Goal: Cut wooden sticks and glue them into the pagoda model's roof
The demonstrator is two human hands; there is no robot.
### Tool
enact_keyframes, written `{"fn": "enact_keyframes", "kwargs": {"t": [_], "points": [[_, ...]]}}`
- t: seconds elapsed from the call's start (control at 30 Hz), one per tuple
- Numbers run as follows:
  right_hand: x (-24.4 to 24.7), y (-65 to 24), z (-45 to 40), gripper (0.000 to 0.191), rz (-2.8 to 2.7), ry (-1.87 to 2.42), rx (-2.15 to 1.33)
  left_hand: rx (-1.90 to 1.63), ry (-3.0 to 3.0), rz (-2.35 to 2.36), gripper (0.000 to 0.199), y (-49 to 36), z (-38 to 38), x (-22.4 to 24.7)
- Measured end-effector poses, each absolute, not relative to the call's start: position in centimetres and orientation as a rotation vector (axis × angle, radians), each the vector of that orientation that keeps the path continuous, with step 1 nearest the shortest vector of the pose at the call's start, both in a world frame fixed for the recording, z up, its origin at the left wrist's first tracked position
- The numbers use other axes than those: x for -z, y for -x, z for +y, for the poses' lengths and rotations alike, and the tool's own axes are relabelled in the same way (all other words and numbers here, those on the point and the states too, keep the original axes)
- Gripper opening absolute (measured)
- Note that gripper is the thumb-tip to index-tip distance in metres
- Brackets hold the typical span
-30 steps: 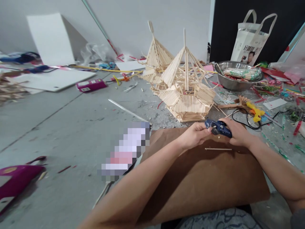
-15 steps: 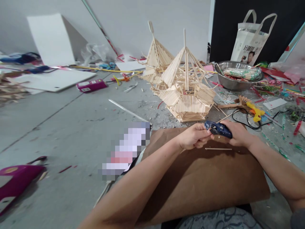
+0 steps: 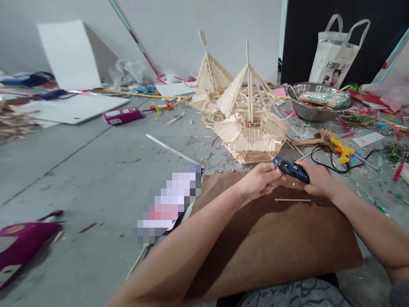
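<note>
Gripping the dark blue hand tool right of the frame's centre, our right hand is curled shut around its lower right end. Our left hand is mostly closed, its thumb and fingers pinched together against the tool's upper left end; we cannot tell whether they also hold a small piece. We have both hands above the brown sheet, which fills the lower middle and right, and one thin stick lies on it just below the tool. Beyond our hands, at upper centre, stands the front stick model with its pointed roof, and the rear stick model rises behind it to the left. To the right of them we see the metal bowl holding wrapped sticks, with the yellow glue gun lying below it. Left of the brown sheet is a pixelated object, and a purple packet sits at the lower left edge.
</note>
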State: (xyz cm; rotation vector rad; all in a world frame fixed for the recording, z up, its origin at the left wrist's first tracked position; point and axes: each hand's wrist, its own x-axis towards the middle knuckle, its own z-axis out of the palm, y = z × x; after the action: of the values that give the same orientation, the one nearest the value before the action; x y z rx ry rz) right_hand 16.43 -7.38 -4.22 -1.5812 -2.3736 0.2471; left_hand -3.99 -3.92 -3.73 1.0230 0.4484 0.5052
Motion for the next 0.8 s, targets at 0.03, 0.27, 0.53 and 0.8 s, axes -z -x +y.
{"fn": "enact_keyframes", "kwargs": {"t": [0.03,0.27,0.53,0.8], "points": [[4.2,-16.4,-7.4,0.043,-2.368,1.590,-0.244,-0.509,-1.021,0.454,0.034,4.0,-3.9,3.7],[4.1,-16.0,-7.6,0.041,-2.355,1.629,-0.204,-0.559,-1.068,0.534,0.037,4.0,-4.0,3.6],[3.9,-15.1,-8.0,0.042,-2.314,1.779,-0.140,-0.951,-1.628,0.897,0.031,3.1,-4.8,4.0],[4.2,-15.1,-8.0,0.045,-2.277,1.705,-0.210,-1.105,-2.008,0.999,0.022,3.3,-4.9,5.2]]}}
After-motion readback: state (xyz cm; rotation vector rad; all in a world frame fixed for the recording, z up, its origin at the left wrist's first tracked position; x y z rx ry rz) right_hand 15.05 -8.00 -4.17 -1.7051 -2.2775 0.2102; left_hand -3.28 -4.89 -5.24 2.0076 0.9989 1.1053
